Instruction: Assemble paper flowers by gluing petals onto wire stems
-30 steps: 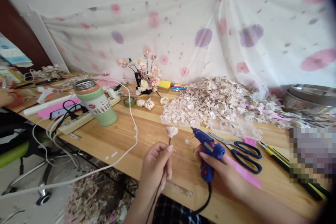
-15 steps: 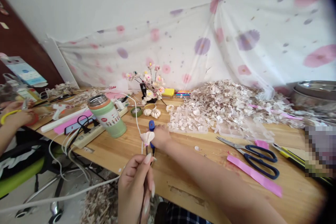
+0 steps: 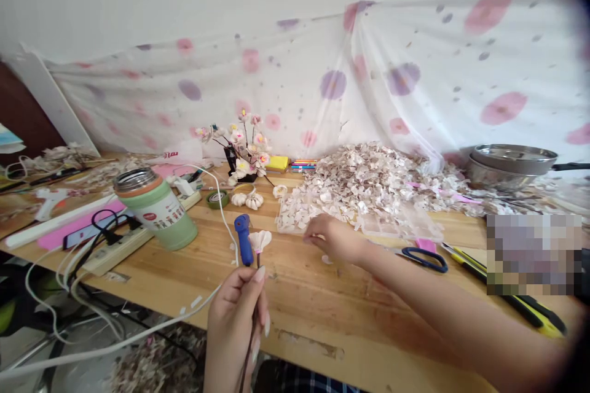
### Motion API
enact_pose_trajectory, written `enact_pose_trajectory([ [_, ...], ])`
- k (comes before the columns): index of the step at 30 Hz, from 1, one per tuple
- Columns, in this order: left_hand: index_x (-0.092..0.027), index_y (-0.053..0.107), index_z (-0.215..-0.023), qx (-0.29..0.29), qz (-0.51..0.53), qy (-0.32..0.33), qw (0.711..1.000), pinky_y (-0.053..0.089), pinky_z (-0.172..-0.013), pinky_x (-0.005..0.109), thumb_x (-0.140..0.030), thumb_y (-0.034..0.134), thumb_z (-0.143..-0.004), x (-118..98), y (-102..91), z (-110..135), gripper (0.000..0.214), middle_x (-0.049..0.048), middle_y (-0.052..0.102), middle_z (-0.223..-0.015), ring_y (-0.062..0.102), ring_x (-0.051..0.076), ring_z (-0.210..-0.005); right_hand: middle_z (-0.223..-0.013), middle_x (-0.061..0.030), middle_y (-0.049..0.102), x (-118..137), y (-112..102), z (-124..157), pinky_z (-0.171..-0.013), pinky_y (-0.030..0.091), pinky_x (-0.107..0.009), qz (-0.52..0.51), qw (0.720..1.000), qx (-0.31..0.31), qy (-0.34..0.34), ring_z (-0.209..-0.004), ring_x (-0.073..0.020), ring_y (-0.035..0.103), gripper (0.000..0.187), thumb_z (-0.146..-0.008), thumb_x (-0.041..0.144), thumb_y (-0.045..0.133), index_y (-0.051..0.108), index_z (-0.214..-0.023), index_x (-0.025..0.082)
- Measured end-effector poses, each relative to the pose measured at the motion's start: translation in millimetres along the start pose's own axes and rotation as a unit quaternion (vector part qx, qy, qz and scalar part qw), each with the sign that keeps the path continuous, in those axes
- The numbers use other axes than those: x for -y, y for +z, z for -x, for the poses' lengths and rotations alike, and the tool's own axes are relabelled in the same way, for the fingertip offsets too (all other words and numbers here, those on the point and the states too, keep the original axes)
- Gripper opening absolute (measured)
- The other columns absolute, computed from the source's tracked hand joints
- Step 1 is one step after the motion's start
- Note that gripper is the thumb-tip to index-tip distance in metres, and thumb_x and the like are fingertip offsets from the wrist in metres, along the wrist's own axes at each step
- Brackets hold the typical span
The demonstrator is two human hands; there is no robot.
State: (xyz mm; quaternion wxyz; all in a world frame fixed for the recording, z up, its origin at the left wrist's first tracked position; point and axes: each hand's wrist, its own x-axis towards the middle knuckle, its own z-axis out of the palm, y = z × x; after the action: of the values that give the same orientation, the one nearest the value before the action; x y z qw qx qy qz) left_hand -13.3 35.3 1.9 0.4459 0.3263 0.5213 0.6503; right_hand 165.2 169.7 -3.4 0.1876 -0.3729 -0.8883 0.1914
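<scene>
- Left hand [image 3: 233,319] closes firmly around a dark wire stem [image 3: 244,368], gripping it upright.
- Petal flower [image 3: 259,241] tops that stem, just above the left hand's fingertips.
- Blue glue gun [image 3: 243,239] stands upright just left of the flower, right above the left hand; whether they touch is hard to tell.
- Right hand [image 3: 329,238] lies well right of the left, fingers loosely curled just beside a plastic compartment tray [image 3: 295,218]; whether they pinch anything small cannot be told.
- Heap of pale petals [image 3: 369,181] rises beyond the right hand.
- Dark-handled scissors [image 3: 424,260] lie right of the right hand, and a green flask [image 3: 154,212] stands far left of the left hand, both on a wooden workbench [image 3: 295,301].
</scene>
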Motion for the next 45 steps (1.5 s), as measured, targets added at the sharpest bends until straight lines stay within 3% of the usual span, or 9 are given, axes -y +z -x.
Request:
enact_pose_trajectory([
  [3, -0.017, 0.052, -0.066, 0.025, 0.002, -0.027, 0.999, 0.02, -0.029, 0.01, -0.046, 0.072, -0.07, 5, 13.1, 0, 0.036, -0.0083, 0.043, -0.032, 0.03, 0.002, -0.027, -0.088, -0.0047, 0.069, -22, -11, 36, -0.082, 0.044, -0.025, 0.009, 0.998, 0.052, -0.03, -0.087, -0.0158, 0.06, 0.015, -0.085, 0.012, 0.058, 0.071, -0.083, 0.018],
  [5, -0.017, 0.051, -0.065, 0.039, 0.007, -0.04, 0.998, 0.02, -0.03, 0.01, -0.046, 0.072, -0.069, 7, 23.5, 2, 0.037, -0.0088, 0.043, -0.032, 0.03, 0.002, -0.027, -0.093, -0.0056, 0.068, -27, -8, 51, -0.079, 0.045, -0.025, 0.025, 0.998, 0.059, -0.019, -0.088, -0.0165, 0.061, 0.01, -0.086, 0.018, 0.06, 0.07, -0.088, 0.018],
  [7, -0.017, 0.05, -0.066, 0.048, 0.008, -0.056, 0.997, 0.017, -0.029, 0.01, -0.046, 0.072, -0.069, 9, 33.1, 4, 0.037, -0.0093, 0.042, -0.033, 0.028, 0.001, -0.026, -0.097, -0.0074, 0.066, -25, -2, 59, -0.075, 0.046, -0.026, 0.049, 0.997, 0.052, 0.007, -0.088, -0.0185, 0.061, 0.018, -0.082, 0.031, 0.066, 0.067, -0.094, 0.017],
  [10, -0.017, 0.049, -0.067, 0.063, 0.003, -0.07, 0.996, 0.015, -0.028, 0.01, -0.047, 0.07, -0.07, 14, 43.0, 7, 0.037, -0.0097, 0.043, -0.033, 0.025, 0.001, -0.024, -0.099, -0.0107, 0.063, -20, 6, 59, -0.07, 0.045, -0.028, 0.094, 0.993, 0.04, 0.05, -0.084, -0.0211, 0.06, 0.037, -0.079, 0.044, 0.067, 0.061, -0.098, 0.013],
  [13, -0.018, 0.048, -0.067, 0.084, -0.011, -0.07, 0.994, 0.015, -0.027, 0.01, -0.05, 0.07, -0.068, 19, 47.1, 8, 0.039, -0.0093, 0.044, -0.032, 0.025, 0.001, -0.023, -0.098, -0.0141, 0.064, -15, 8, 52, -0.068, 0.044, -0.03, 0.146, 0.985, 0.045, 0.074, -0.083, -0.0235, 0.061, 0.037, -0.085, 0.045, 0.057, 0.059, -0.098, 0.01],
  [20, -0.018, 0.048, -0.067, 0.109, -0.023, -0.079, 0.991, 0.015, -0.025, 0.011, -0.051, 0.068, -0.069, 26, 50.5, 10, 0.039, -0.009, 0.045, -0.033, 0.026, 0.002, -0.021, -0.097, -0.0154, 0.066, -10, 8, 41, -0.069, 0.045, -0.032, 0.257, 0.959, 0.112, 0.024, -0.086, -0.0263, 0.064, 0.031, -0.095, 0.033, 0.04, 0.061, -0.101, 0.012],
  [30, -0.017, 0.05, -0.067, 0.123, 0.0, -0.077, 0.989, 0.015, -0.026, 0.011, -0.048, 0.067, -0.072, 34, 60.0, 14, 0.036, -0.0093, 0.045, -0.033, 0.026, 0.002, -0.022, -0.094, -0.0154, 0.068, -6, 9, 36, -0.067, 0.049, -0.035, 0.329, 0.932, 0.15, -0.016, -0.084, -0.0282, 0.067, 0.024, -0.091, 0.017, 0.041, 0.061, -0.103, 0.011],
  [39, -0.017, 0.05, -0.069, 0.129, -0.01, -0.075, 0.989, 0.016, -0.026, 0.013, -0.052, 0.067, -0.071, 37, 57.5, 9, 0.039, -0.0093, 0.045, -0.033, 0.026, 0.002, -0.022, -0.096, -0.013, 0.068, -19, 8, 36, -0.073, 0.045, -0.032, 0.279, 0.951, 0.136, -0.015, -0.09, -0.0252, 0.064, 0.022, -0.094, 0.023, 0.044, 0.062, -0.099, 0.013],
  [45, -0.017, 0.05, -0.071, 0.171, -0.061, -0.094, 0.979, 0.016, -0.027, 0.013, -0.055, 0.063, -0.072, 46, 58.8, 3, 0.04, -0.0079, 0.047, -0.035, 0.027, 0.003, -0.023, -0.091, -0.0089, 0.068, -23, -5, 55, -0.064, 0.04, -0.024, 0.197, 0.974, 0.04, 0.102, -0.078, -0.0164, 0.063, 0.033, -0.1, 0.028, 0.026, 0.056, -0.098, 0.014],
])
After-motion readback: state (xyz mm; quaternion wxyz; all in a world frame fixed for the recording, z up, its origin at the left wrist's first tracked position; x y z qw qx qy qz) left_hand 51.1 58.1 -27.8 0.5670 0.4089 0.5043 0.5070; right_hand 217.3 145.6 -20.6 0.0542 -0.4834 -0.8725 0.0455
